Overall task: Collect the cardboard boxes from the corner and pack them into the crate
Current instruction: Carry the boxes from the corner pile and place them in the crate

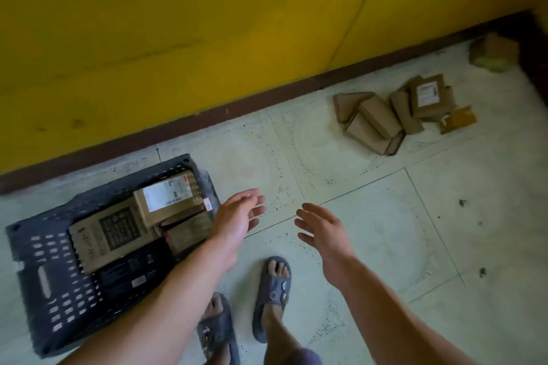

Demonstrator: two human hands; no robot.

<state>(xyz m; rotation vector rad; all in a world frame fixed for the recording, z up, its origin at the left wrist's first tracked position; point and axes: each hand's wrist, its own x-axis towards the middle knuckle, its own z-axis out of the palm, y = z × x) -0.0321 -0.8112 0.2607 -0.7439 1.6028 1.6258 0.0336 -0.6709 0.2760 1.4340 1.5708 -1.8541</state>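
Fingers (252, 196) spread: left hand (237, 218), right hand (326, 234).

Open tiled floor (341, 175) is noted between crate (35, 261) and box pile (385, 115), which lie well apart. Pile is hemmed behind by yellow wall (178, 38); its near and left sides are open. Crate top is uncovered, its inside largely filled by packed boxes (142, 216).

A: What is seen?
B: A crate (41, 278) is part-filled with packed boxes (166, 198); loose boxes (382, 118) are heaped well apart from it.
A: The hands?
B: The left hand (240, 213) and right hand (323, 231) are held out empty (fingers relaxed) over the tiles (385, 216).
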